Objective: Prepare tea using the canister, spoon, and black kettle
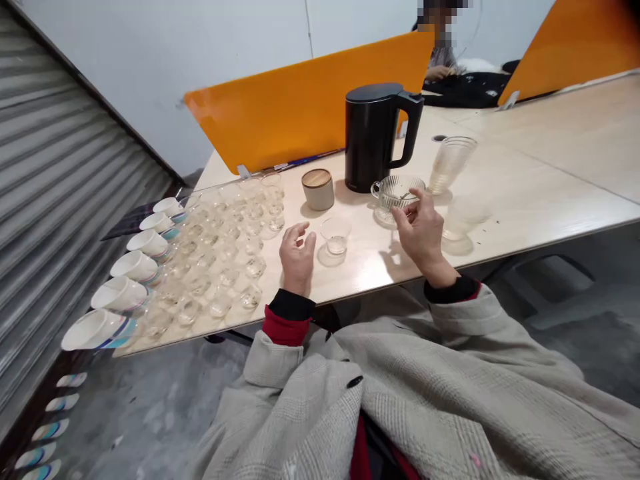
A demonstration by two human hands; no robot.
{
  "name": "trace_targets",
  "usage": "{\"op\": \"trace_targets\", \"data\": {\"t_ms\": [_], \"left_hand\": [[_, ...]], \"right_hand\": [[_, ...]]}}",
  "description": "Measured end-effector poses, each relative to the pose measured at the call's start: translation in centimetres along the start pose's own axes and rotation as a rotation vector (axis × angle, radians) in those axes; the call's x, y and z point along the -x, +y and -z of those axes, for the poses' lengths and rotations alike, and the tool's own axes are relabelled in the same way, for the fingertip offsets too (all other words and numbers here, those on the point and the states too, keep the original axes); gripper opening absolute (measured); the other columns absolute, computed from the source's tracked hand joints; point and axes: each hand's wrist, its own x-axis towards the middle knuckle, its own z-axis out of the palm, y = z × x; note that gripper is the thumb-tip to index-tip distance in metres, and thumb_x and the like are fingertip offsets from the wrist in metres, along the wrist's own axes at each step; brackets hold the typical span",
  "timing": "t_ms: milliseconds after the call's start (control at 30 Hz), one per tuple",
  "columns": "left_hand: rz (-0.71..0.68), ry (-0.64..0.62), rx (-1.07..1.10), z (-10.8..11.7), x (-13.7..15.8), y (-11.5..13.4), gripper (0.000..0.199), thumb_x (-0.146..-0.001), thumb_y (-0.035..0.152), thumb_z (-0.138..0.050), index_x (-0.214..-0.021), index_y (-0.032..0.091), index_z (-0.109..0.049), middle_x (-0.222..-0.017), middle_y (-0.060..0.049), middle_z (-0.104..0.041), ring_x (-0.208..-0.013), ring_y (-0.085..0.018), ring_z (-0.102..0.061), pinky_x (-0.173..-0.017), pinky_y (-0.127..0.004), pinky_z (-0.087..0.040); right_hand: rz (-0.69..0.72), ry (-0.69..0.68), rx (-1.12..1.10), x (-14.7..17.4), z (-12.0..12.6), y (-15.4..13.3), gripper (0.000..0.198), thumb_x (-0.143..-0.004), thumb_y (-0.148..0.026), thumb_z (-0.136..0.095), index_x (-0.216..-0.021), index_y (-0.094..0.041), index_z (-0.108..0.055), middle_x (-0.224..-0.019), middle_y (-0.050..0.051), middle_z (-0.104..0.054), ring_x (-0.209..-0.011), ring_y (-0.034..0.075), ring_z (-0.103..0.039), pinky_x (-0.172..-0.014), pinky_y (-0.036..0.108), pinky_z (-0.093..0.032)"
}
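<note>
My left hand (297, 256) hovers over the table with fingers loosely curled, holding nothing, just left of a small clear glass cup (336, 235). My right hand (423, 230) is raised at the right, fingers apart and empty, its fingertips close to a ribbed glass pitcher (397, 193). Behind them stand a black electric kettle (373, 137) and a grey canister with a wooden lid (318, 189).
Several small clear glasses (226, 247) fill the table's left part, beside a row of white cups (134, 265) lying tilted. A tall clear tumbler (451, 164) and a faint glass (463, 219) stand right. Orange dividers (300, 100) back the table; another person sits beyond.
</note>
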Motion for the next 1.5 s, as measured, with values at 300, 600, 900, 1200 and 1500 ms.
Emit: {"op": "trace_targets", "data": {"t_ms": [300, 600, 900, 1200, 1500], "left_hand": [[0.062, -0.103, 0.042, 0.0, 0.9, -0.4, 0.032, -0.091, 0.021, -0.069, -0.124, 0.020, -0.073, -0.130, -0.012, -0.072, -0.117, -0.026, -0.070, -0.091, -0.037, -0.062], [0.079, -0.174, 0.027, -0.3, 0.7, -0.5, 0.035, -0.089, 0.018, -0.071, -0.123, 0.018, -0.075, -0.133, -0.013, -0.072, -0.120, -0.028, -0.069, -0.099, -0.042, -0.061], [0.030, -0.207, 0.005, -0.4, 1.1, -0.4, 0.040, -0.088, 0.017, -0.072, -0.128, 0.017, -0.074, -0.132, -0.014, -0.074, -0.127, -0.029, -0.068, -0.106, -0.044, -0.058], [0.009, -0.254, -0.019, -0.6, 1.0, -1.0, 0.042, -0.088, 0.017, -0.072, -0.130, 0.018, -0.073, -0.134, -0.014, -0.074, -0.127, -0.030, -0.069, -0.111, -0.047, -0.057], [0.003, -0.260, -0.012, -0.6, 1.0, -1.2, 0.043, -0.087, 0.017, -0.073, -0.130, 0.019, -0.073, -0.137, -0.013, -0.073, -0.129, -0.030, -0.069, -0.112, -0.048, -0.057]], "right_hand": [[0.130, 0.149, -0.064, -3.2, 0.3, -0.2, 0.029, -0.106, -0.037, -0.049, -0.094, -0.020, -0.069, -0.076, 0.003, -0.070, -0.068, 0.020, -0.068, -0.075, 0.037, -0.056], [0.202, 0.086, -0.665, -1.1, 5.1, -8.4, 0.020, -0.105, -0.041, -0.067, -0.090, -0.028, -0.070, -0.065, -0.003, -0.060, -0.051, 0.014, -0.054, -0.049, 0.031, -0.044], [0.195, -0.327, -0.564, 0.0, -0.6, -9.2, 0.026, -0.101, -0.036, -0.064, -0.080, -0.022, -0.064, -0.059, -0.006, -0.061, -0.043, 0.009, -0.055, -0.047, 0.024, -0.041], [0.313, -0.413, -0.436, 0.0, -0.7, -9.4, 0.024, -0.103, -0.031, -0.056, -0.081, -0.023, -0.061, -0.064, -0.003, -0.063, -0.052, 0.012, -0.058, -0.059, 0.028, -0.044], [0.309, -0.403, -0.424, 0.1, -0.6, -9.3, 0.023, -0.102, -0.030, -0.057, -0.081, -0.023, -0.061, -0.064, -0.002, -0.060, -0.056, 0.013, -0.056, -0.059, 0.028, -0.042]]}}
